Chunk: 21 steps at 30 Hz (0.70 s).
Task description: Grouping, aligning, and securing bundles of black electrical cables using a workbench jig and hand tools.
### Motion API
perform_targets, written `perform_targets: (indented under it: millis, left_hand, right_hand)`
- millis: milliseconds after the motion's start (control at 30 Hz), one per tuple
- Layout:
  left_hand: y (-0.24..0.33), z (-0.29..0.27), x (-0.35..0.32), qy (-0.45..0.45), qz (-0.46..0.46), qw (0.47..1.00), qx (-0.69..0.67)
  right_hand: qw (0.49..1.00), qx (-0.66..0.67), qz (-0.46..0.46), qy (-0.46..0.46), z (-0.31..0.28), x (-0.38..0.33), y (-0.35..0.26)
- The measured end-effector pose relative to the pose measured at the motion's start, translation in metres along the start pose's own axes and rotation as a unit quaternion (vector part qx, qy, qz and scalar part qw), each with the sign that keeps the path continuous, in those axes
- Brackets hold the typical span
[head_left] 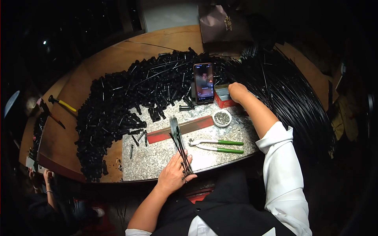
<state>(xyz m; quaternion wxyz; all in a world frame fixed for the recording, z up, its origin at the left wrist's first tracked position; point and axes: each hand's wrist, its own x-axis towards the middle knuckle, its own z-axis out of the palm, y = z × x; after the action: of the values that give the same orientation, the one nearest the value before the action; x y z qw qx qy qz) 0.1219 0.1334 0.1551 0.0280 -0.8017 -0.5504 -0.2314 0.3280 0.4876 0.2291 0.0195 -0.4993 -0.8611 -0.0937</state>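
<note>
Bundle of thin dark metal rods (179, 141) lies on the grey speckled stone slab (157, 157), fanned toward the slab's far side, near ends gathered at the slab's near edge. Left hand (173, 175) presses flat on those near ends, fingers spread over them, thumb side at the slab's near edge; open palm down, not wrapped round. Right hand (237, 91) reaches to the slab's far right corner, curled at the red cardboard box (225, 99); cannot tell if it grips anything.

Just right of the rods: green-handled pliers (218, 146), handles pointing to the slab's right edge, a bare strip of slab between them and the rods. Long red-and-brown flat bar (181, 129) crosses under the rod tips. Small round metal dish of tiny parts (222, 118) sits beyond the pliers. Smartphone with lit screen (203, 82) stands upright at the slab's far edge.

Open room: slab's near left part, only a few loose pins. Heap of short black tubes (118, 110) crowds the wooden table's (165, 39) left and far side, spilling onto the slab's left edge. Mass of long black rods (291, 94) fills the table's right side. Yellow-handled hammer (62, 104) at the table's left edge.
</note>
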Motion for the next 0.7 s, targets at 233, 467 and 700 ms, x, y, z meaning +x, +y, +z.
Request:
perform_targets:
  millis: [233, 467, 700]
  left_hand:
    - [-0.002, 0.004, 0.0, -0.026, -0.007, 0.999, 0.028]
    - [0.008, -0.011, 0.006, -0.056, -0.048, 0.996, 0.059]
    - [-0.001, -0.012, 0.001, -0.098, -0.041, 0.992, 0.064]
  right_hand:
    - [0.999, -0.023, -0.019, -0.025, -0.002, 0.001, 0.001]
    - [0.998, -0.049, -0.039, -0.023, 0.007, 0.004, -0.001]
    - [0.994, -0.066, -0.082, 0.028, 0.016, 0.006, 0.009]
